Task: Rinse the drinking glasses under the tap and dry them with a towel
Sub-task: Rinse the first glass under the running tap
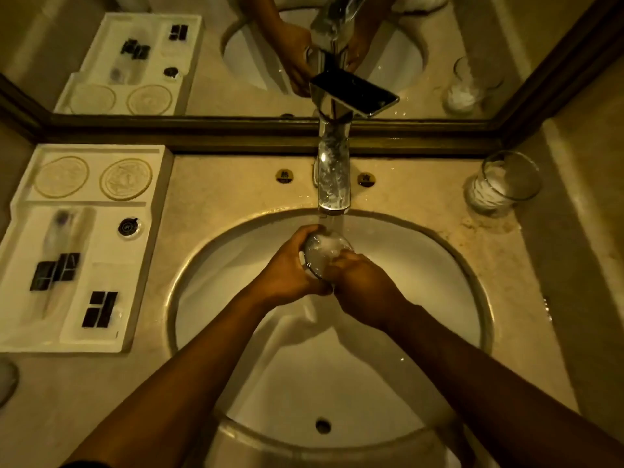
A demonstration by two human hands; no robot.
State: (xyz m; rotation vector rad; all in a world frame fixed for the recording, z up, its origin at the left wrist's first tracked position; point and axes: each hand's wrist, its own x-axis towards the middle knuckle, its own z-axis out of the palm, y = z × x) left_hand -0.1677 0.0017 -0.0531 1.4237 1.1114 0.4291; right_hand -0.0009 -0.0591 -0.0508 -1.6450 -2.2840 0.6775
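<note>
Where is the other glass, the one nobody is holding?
The other glass stands on the counter at the right, beside the sink and near the mirror frame, to the right of the tap.

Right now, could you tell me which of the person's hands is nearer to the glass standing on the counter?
Right. The right hand is over the basin on the side nearer the counter glass; the left hand lies farther across.

beige stone counter [236,184] | left: white amenity tray [20,265] | right rear: glass [504,182] | centre: sink [456,258]
</note>
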